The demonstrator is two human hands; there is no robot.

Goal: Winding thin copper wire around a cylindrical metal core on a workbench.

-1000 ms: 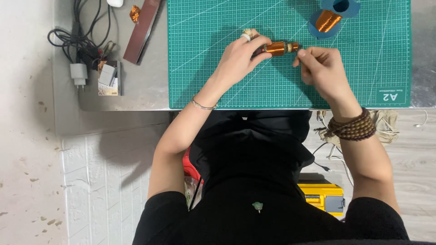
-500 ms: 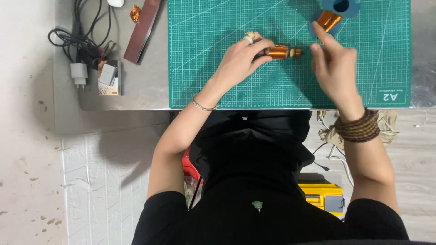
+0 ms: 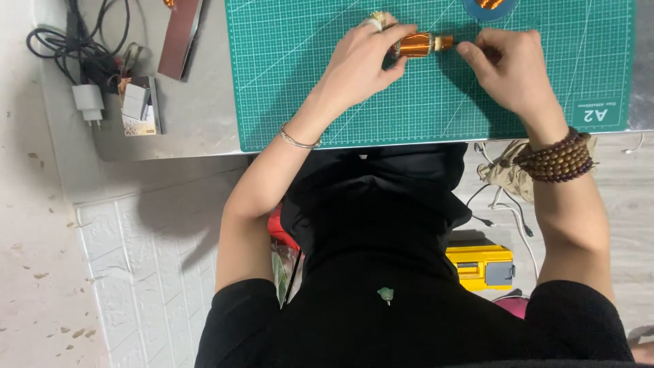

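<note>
Open green mat (image 3: 422,116) lies below both hands, clear down to its near edge. The left hand (image 3: 361,58) and right hand (image 3: 507,68) close in on the copper coil (image 3: 417,45), leaving hardly any gap between them. Left of the mat it's cluttered: a brown strap (image 3: 180,37), a small box (image 3: 139,105), a white charger (image 3: 88,102) (cables (image 3: 75,48) tangled behind). A blue spool (image 3: 492,7) sits at the top edge.

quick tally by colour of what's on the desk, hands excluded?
Green: 1, the cutting mat
Copper/orange: 1, the copper coil held in the left hand, the right hand at its end
White: 1, the charger plug
Black: 1, the cable bundle
Brown: 1, the brown strip
Total: 5
</note>
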